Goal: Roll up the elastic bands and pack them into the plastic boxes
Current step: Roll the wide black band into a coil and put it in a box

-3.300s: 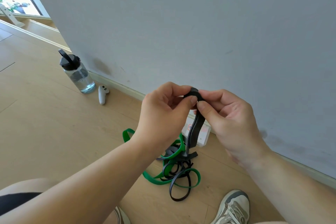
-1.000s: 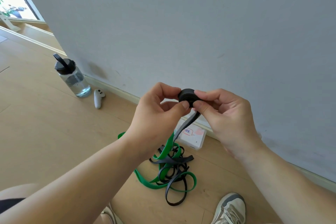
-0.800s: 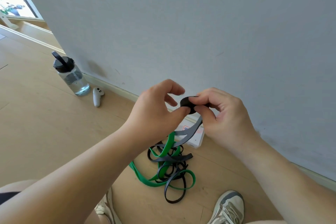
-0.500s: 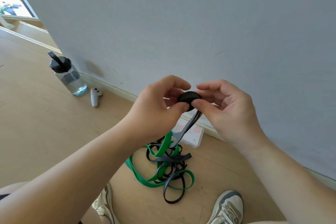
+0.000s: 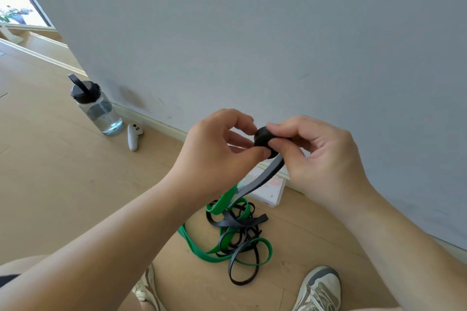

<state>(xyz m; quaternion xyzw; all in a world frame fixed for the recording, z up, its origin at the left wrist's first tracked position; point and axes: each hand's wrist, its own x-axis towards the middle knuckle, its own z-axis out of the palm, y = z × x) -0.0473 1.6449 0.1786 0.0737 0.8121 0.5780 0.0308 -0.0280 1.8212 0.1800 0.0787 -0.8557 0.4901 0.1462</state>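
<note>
Entering from the lower edge, both bare forearms meet at frame centre. The left hand (image 5: 214, 156) pinches the roll (image 5: 262, 137) between thumb and curled forefinger from its 9 o'clock side. The right hand (image 5: 326, 156) grips the same roll from 3 o'clock, with thumb and forefinger curled over its rim. The roll is a tight black coil held in the air above the floor (image 5: 63, 184), outside any box. Its unrolled tail (image 5: 265, 177) hangs from the coil toward 7 o'clock and runs down into the pile (image 5: 240, 225). The pile lies on the floor at 6 o'clock of the hands: loose black bands tangled with a green band (image 5: 202, 251). The left shoe (image 5: 149, 290) sits at 7 o'clock of the pile, the right shoe (image 5: 321, 290) at 5 o'clock. The box (image 5: 273, 192), pale plastic, lies at 1 o'clock of the pile near the skirting, partly hidden by the tail; its lid state cannot be told. Farther off, at 10 o'clock, a white controller (image 5: 133, 135) lies just beside an upright bottle (image 5: 98, 108) with a black lid. A grey wall (image 5: 252, 33) stands behind everything.
</note>
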